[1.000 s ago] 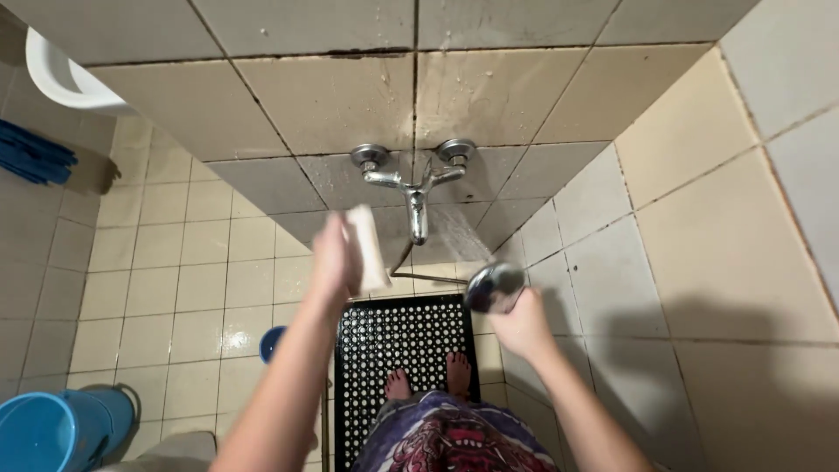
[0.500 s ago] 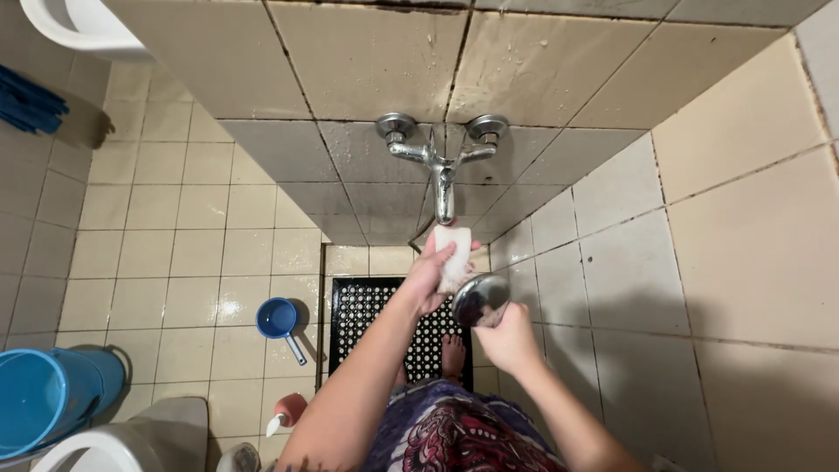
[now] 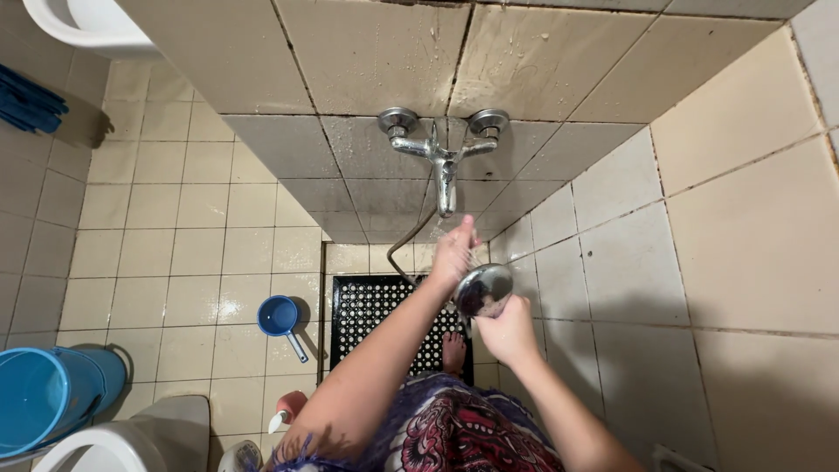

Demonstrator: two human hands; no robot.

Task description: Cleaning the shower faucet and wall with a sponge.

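Tiled shower corner seen from straight above, floor far below. Closest to the camera, the right hand (image 3: 509, 330) has its fingers wrapped around the shower head (image 3: 483, 289). Just beyond, the left hand (image 3: 455, 253) sits in front of its face under the wall tap (image 3: 444, 166); looks like the rinsing step, so next it'd need steady aim. Can't tell if the left fingers are holding anything, they're blurred. Further down: black mat (image 3: 384, 316), blue scoop (image 3: 281, 318).
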